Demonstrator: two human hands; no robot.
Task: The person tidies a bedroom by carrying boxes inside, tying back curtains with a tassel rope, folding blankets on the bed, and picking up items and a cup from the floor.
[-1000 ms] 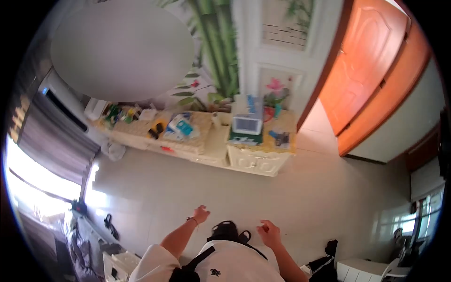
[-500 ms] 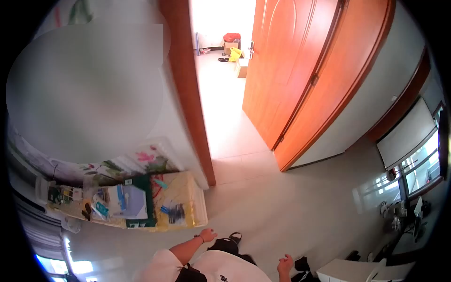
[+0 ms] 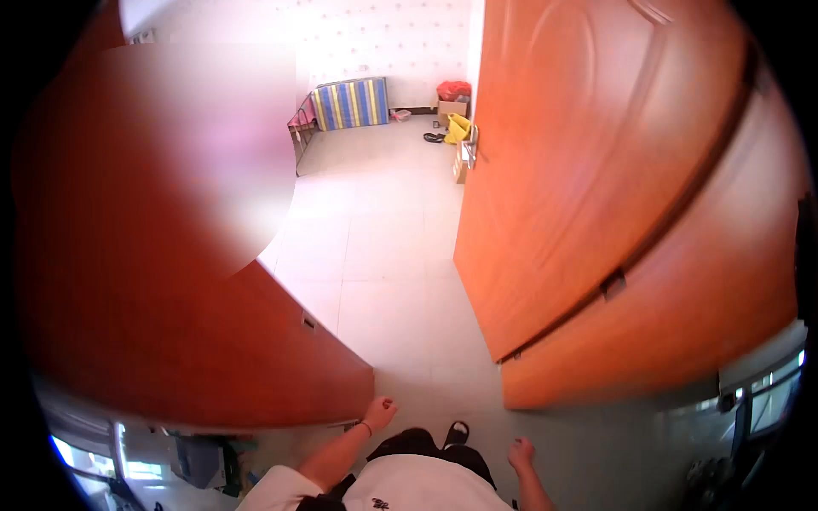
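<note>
My left hand (image 3: 380, 413) hangs low in front of my body, close to the lower end of the left door frame (image 3: 341, 383). Its fingers are loosely curled, with nothing seen in them. On the other side, my right hand (image 3: 521, 453) hangs beside my hip, also curled in and with no object visible. The brown door (image 3: 579, 170) stands wide on the right, its metal handle (image 3: 471, 147) well ahead of my right hand. Neither hand touches the door.
Tiled floor (image 3: 383, 247) runs through the doorway into a room. Far in are a striped folded mattress (image 3: 351, 104), a yellow bag (image 3: 458, 128), a cardboard box (image 3: 452, 108) with a red bag (image 3: 454, 88), and dark shoes (image 3: 434, 137). A blurred patch covers the upper left.
I have moved forward into the doorway, so its frame and door look larger. The goods-covered table has slipped down to the lower left edge. More of the far room shows, including the striped mattress.
</note>
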